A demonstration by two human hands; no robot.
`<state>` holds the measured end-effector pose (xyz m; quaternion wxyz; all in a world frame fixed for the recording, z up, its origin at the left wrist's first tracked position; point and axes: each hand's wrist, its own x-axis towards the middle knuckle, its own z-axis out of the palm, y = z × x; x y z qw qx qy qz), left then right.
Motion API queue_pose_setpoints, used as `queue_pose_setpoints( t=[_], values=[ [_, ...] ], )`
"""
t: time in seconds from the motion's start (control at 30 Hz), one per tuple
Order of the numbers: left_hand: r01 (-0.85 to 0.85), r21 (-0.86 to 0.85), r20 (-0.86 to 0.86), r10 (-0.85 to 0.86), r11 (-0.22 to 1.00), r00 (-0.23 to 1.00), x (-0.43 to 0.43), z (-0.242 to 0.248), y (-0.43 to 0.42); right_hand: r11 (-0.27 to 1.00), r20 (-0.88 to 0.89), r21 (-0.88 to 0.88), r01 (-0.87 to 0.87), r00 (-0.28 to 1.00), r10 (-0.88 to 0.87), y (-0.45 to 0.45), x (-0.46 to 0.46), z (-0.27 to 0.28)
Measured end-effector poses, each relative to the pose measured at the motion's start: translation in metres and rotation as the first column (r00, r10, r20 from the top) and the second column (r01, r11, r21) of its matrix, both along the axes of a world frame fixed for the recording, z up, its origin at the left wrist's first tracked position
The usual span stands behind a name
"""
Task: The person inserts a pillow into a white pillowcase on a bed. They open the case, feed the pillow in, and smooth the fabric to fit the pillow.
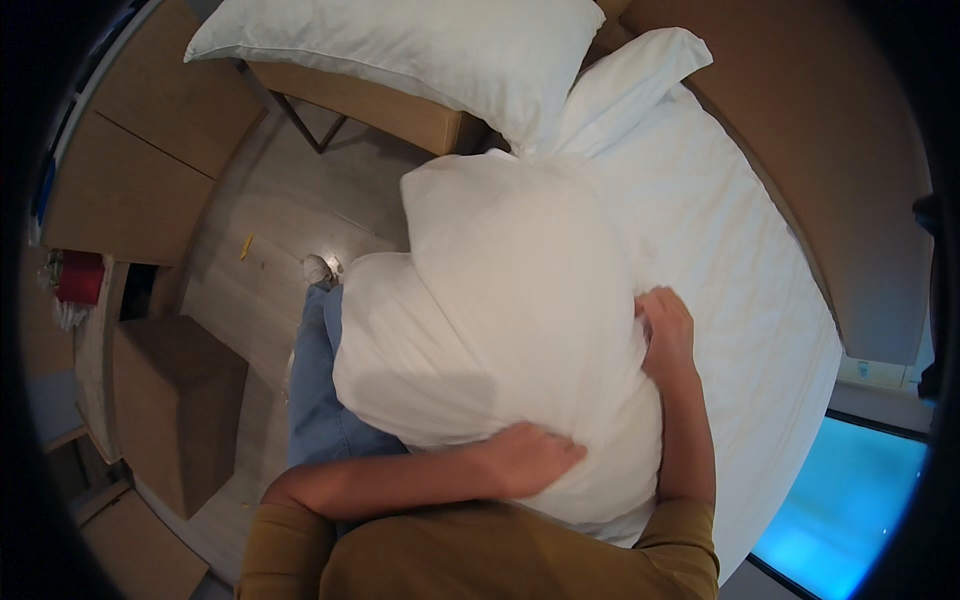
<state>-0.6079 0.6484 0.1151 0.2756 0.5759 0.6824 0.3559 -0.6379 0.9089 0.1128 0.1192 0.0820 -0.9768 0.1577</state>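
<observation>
A puffy white pillow in a fabric case lies across my lap, partly over the white-sheeted bed. My left hand reaches across its near part, the fingers curled into the cloth; the fingertips are blurred. At the pillow's right edge, my right hand grips the fabric with bent fingers, just above the bed sheet. Two more white pillows show at the far end: a large one over a wooden bedside piece, and a smaller one against the headboard side.
A brown padded panel borders the bed on the right. A lit blue screen is at lower right. To the left stand a brown cube stool, a wooden cabinet and a red item. A yellow scrap lies on the floor.
</observation>
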Motion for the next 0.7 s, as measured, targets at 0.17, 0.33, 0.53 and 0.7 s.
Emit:
queue_pose_setpoints(
  t=[0.17, 0.33, 0.53, 0.7],
  values=[
    [-0.434, -0.050, -0.134, 0.424, 0.900, 0.895, -0.011, -0.007, -0.021, 0.927, 0.118, -0.346, 0.144, 0.987, -0.109, 0.014, -0.029, -0.039],
    [-0.563, -0.285, -0.104, 0.559, 0.776, 0.823, -0.016, 0.005, -0.073, 0.678, 0.579, -0.606, 0.415, 0.815, 0.019, 0.032, -0.053, -0.060],
    [-0.706, -0.390, 0.245, 0.806, 0.591, 0.539, -0.010, -0.002, -0.103, 0.478, 0.771, -0.629, 0.613, 0.570, 0.285, 0.015, -0.050, -0.047],
    [-0.709, -0.305, 0.301, 0.771, 0.635, 0.561, 0.006, -0.010, -0.098, 0.603, 0.713, -0.563, 0.565, 0.701, 0.008, -0.017, -0.023, 0.004]
  ],
)
